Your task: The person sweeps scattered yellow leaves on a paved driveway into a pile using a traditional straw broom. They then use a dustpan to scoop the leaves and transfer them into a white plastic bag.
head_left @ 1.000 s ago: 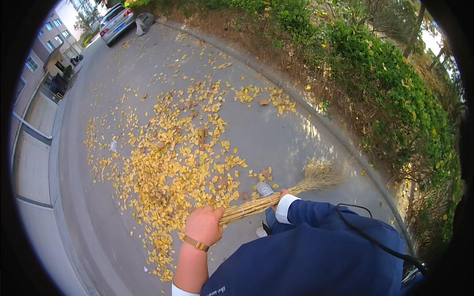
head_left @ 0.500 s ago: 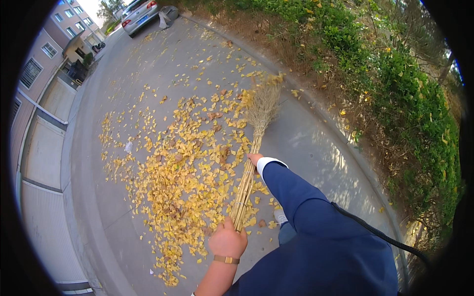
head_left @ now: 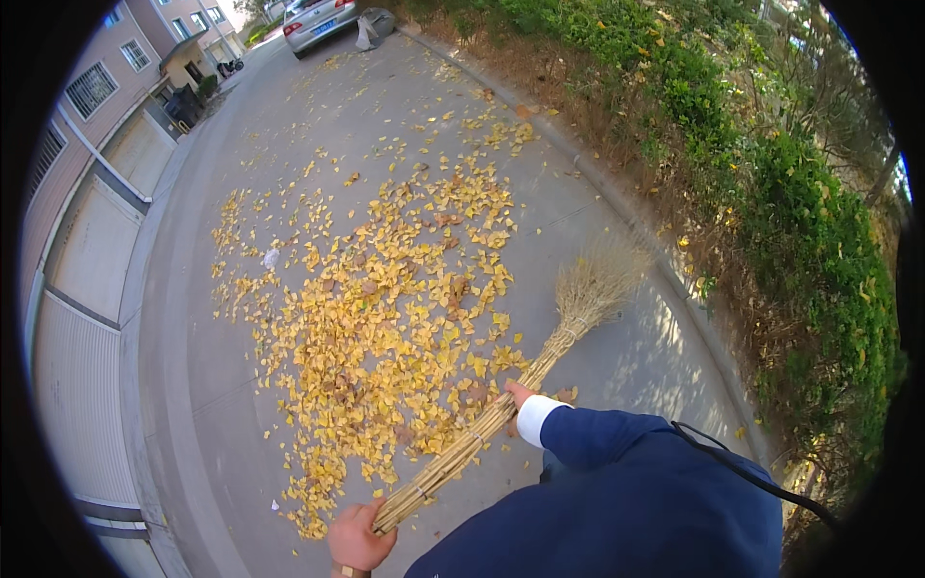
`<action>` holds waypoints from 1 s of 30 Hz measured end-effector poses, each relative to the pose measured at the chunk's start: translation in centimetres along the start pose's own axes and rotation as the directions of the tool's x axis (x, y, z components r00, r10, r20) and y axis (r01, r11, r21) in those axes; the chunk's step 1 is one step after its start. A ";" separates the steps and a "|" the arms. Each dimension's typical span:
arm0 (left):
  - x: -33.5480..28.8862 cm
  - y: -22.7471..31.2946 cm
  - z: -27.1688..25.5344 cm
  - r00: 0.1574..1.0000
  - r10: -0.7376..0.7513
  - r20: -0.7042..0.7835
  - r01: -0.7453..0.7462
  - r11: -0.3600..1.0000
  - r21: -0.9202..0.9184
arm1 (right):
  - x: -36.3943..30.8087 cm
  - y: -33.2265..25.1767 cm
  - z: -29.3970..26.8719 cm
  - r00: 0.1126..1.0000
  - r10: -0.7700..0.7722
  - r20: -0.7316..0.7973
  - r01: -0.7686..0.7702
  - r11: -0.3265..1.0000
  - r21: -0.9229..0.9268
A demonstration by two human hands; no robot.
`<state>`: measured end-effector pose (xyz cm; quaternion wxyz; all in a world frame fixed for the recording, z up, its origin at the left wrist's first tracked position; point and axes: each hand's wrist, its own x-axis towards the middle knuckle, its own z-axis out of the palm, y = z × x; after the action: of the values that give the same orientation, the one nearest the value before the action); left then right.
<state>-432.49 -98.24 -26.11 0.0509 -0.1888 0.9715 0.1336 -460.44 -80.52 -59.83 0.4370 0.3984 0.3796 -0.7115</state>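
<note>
A long straw broom [head_left: 461, 451] slants across the view, its bundled stalk handle at the lower left and its bushy bristles at the upper right, near the curb. My left hand [head_left: 360, 536] is closed around the handle's end. Farther up the shaft, my right hand [head_left: 521, 393] grips it, with a white cuff and dark blue sleeve behind. The bristles are blurred, and whether they touch the pavement I cannot tell. Left of the broom spreads a thick patch of yellow fallen leaves [head_left: 376, 318], some brown ones among them. The handle passes over the patch's near right edge.
A curb [head_left: 631, 217] with green bushes [head_left: 761, 193] runs along the right. Garage doors [head_left: 82, 376] line the left side. At the far end stand a silver car [head_left: 318, 21] and a grey sack [head_left: 376, 27]. A small white scrap [head_left: 271, 258] lies among the leaves.
The broom's bristles have swung right and nearer, away from the leaves toward the curb. My left hand has moved down and left with the handle's end; both hands keep their hold.
</note>
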 end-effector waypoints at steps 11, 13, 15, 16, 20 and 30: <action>-10.0 -11.3 -5.8 0.926 0.038 0.376 0.036 0.982 -0.188 | -16.1 25.4 -10.2 0.915 0.374 -0.152 -0.344 0.919 0.192; -10.6 -11.5 -8.0 0.923 0.004 0.385 0.063 0.985 -0.162 | -16.5 28.4 -7.9 0.899 0.409 -0.154 -0.395 0.911 0.116; -11.7 -11.5 -10.6 0.938 -0.020 0.347 0.065 0.991 -0.118 | -15.4 30.6 -3.7 0.852 0.494 -0.171 -0.479 0.869 0.122; -12.9 -11.3 -12.2 0.958 -0.068 0.280 0.069 0.998 0.009 | -14.7 31.7 -1.2 0.865 0.489 -0.113 -0.474 0.870 0.136; -17.3 -9.5 -13.9 0.997 -0.080 -0.024 0.083 0.960 0.268 | -10.4 32.7 8.9 0.895 0.433 0.106 -0.437 0.899 0.011; -23.8 -7.3 -0.7 0.943 -0.197 -0.266 0.226 0.971 0.079 | -8.3 20.1 11.2 0.962 -0.097 0.255 0.190 0.909 -0.372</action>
<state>-407.76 -96.57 -23.62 -0.0510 -0.3048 0.9498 0.0487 -441.95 -94.40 -51.79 0.4953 0.1883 0.4894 -0.6926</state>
